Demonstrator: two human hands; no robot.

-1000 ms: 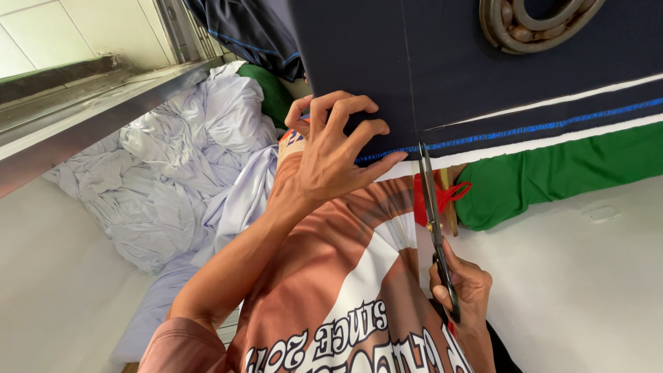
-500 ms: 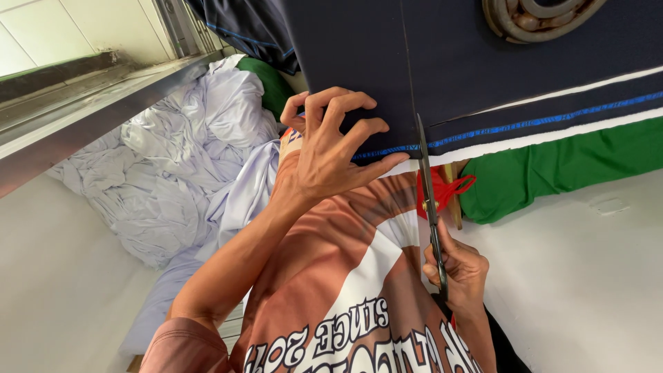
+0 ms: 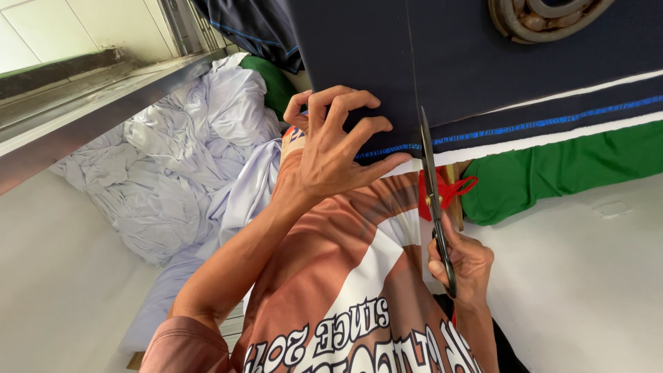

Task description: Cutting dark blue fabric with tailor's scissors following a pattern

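Presently, one pair of scissors (image 3: 431,186), blades at the edge of one navy fabric panel (image 3: 483,62) spread flat above. Right hand (image 3: 464,266) closed around the handles; left hand (image 3: 338,148) presses the cloth's hem, fingers spread. Fabric judged soft, light, limp: best held taut near the cut. One green cloth (image 3: 566,166); one white heap (image 3: 173,166).

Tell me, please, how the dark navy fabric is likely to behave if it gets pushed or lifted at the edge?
The navy fabric probably is floppy: it lies flat only where the left hand presses it with spread fingers. It seems thin and light, since the scissors in the right hand sit at its edge along a cut line. Unpinned, it would likely slide or bunch like the white cloth pile.
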